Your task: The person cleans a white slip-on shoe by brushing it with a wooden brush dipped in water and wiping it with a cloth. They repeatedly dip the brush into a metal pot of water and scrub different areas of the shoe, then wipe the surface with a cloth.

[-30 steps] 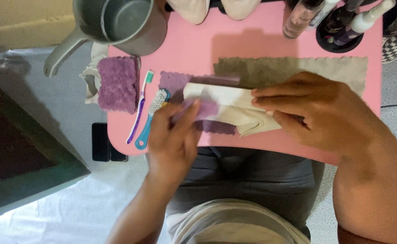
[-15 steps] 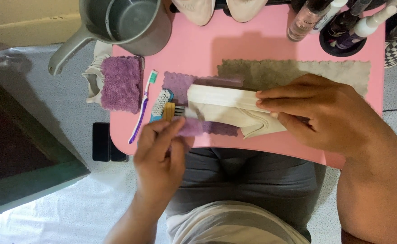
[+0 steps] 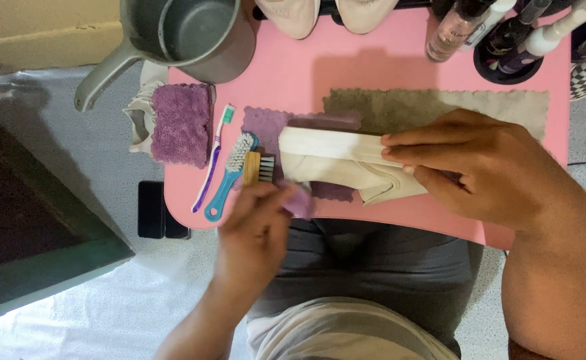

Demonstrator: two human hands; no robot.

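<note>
My right hand (image 3: 486,170) presses down on a cream shoe (image 3: 336,160) lying on its side on a purple cloth (image 3: 273,123) on the pink table (image 3: 373,67). My left hand (image 3: 256,233), blurred, is at the table's front edge and pinches a corner of the purple cloth (image 3: 300,200) near the shoe's toe. Just left of the shoe lie a small wooden brush (image 3: 258,168), a blue-handled brush (image 3: 230,177) and a purple toothbrush (image 3: 214,157).
A grey jug (image 3: 186,33) stands at the back left, with a folded purple towel (image 3: 181,123) below it. A grey-green cloth (image 3: 440,107) lies behind the shoe. Spray bottles (image 3: 500,30) and a pair of shoes (image 3: 326,10) line the far edge. A dark phone (image 3: 156,210) lies on the floor.
My left hand has drawn back from the shoe's toe toward the table's front edge, pulling the purple cloth's corner with it. My right hand stays on the shoe.
</note>
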